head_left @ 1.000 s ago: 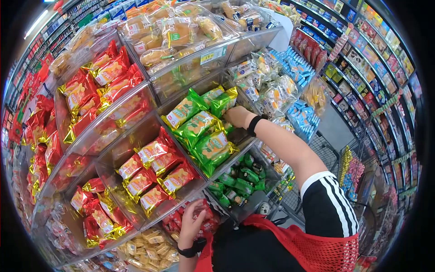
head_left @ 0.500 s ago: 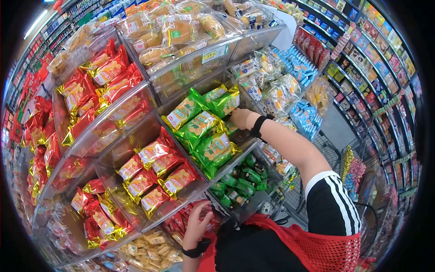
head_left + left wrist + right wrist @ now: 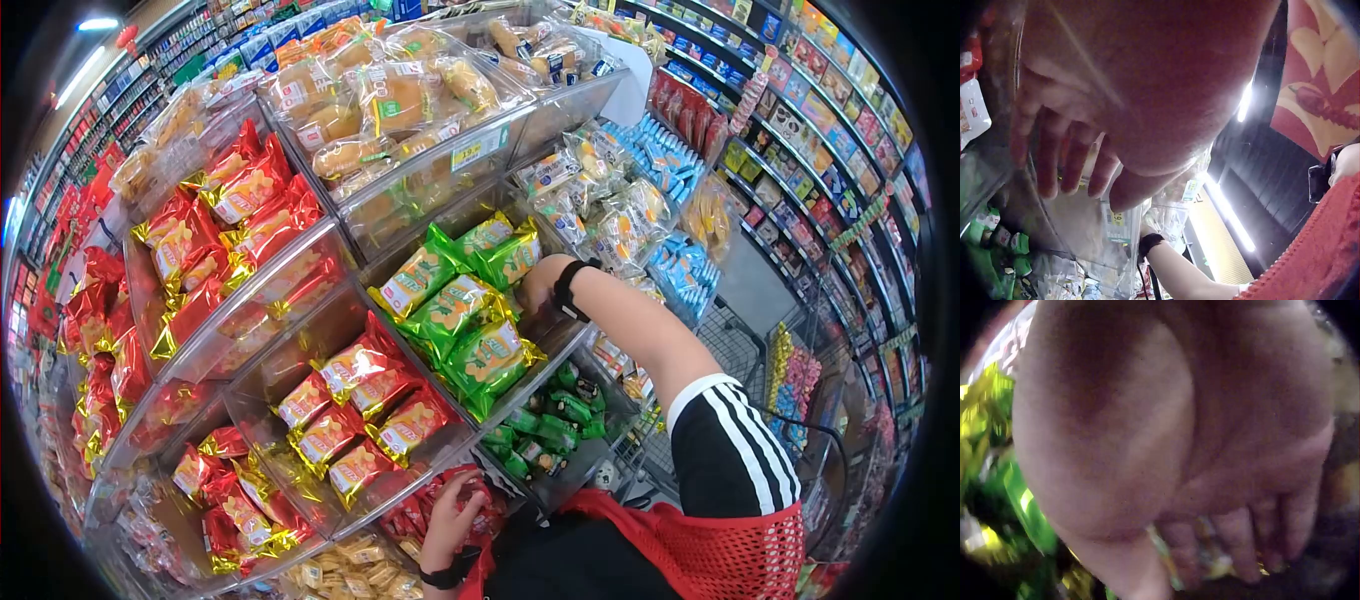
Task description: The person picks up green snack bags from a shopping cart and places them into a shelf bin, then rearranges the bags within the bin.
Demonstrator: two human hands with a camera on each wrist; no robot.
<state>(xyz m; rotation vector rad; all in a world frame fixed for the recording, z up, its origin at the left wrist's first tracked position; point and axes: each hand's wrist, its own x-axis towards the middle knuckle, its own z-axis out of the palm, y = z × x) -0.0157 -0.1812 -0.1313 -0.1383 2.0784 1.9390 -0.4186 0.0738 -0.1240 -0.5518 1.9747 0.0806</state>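
Observation:
My right hand (image 3: 540, 284) reaches into a clear bin (image 3: 575, 335), beside several green and gold snack packets (image 3: 490, 357). Its fingers are hidden down there in the head view. From the right wrist, the palm and fingers (image 3: 1235, 537) overlap slivers of printed wrapper, and I cannot tell whether they grip it. Low at the front, my left hand (image 3: 455, 522) holds nothing, its fingers loosely extended over a bin of small red packets (image 3: 408, 522). The left wrist view shows those fingers (image 3: 1050, 156) spread, close to clear plastic panels.
Red and gold packets (image 3: 385, 375) fill neighbouring bins on the left. Bagged bread (image 3: 400, 95) is piled on the tier above. Small green packets (image 3: 550, 425) lie in the nearer bin, with a wire cart (image 3: 725, 335) to the right. Tall shelves (image 3: 840, 180) line the right side.
The head view has shifted, so the display sits slightly lower and further right. My right hand has stayed by the green packets, its fingers now more hidden. The left hand stays at the front bin.

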